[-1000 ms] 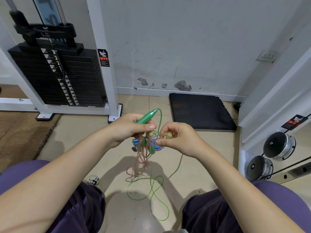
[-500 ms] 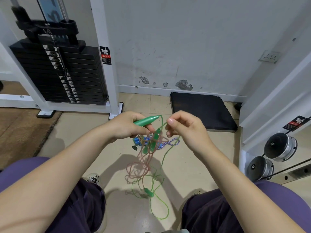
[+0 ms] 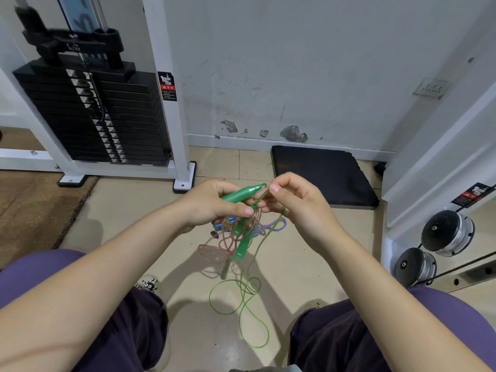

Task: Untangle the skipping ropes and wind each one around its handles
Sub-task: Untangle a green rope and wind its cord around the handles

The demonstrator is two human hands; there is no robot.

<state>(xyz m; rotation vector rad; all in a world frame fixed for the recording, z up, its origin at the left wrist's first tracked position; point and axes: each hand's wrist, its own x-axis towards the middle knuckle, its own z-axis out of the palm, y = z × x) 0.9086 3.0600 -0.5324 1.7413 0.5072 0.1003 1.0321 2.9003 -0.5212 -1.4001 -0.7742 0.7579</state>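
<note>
My left hand (image 3: 214,204) grips a green skipping-rope handle (image 3: 241,193) that points up and to the right. Close beside it, my right hand (image 3: 298,200) pinches the green cord near the handle's tip. Below both hands hangs a tangle: a second green handle (image 3: 243,247), pink cord loops (image 3: 214,251), a blue handle (image 3: 222,225) and a blue-and-white braided rope (image 3: 271,228). The green cord (image 3: 241,299) trails down in loops onto the tiled floor between my knees.
A black weight stack (image 3: 102,114) in a white frame stands at the back left. By the wall lies a black mat (image 3: 319,174). Dumbbells (image 3: 445,233) sit on a rack at the right. A brown carpet (image 3: 29,208) covers the floor at the left.
Both hands have risen a little with the tangle. My right hand has moved from the bundle up to the cord at the green handle's tip, and more of the rope has lifted off the floor.
</note>
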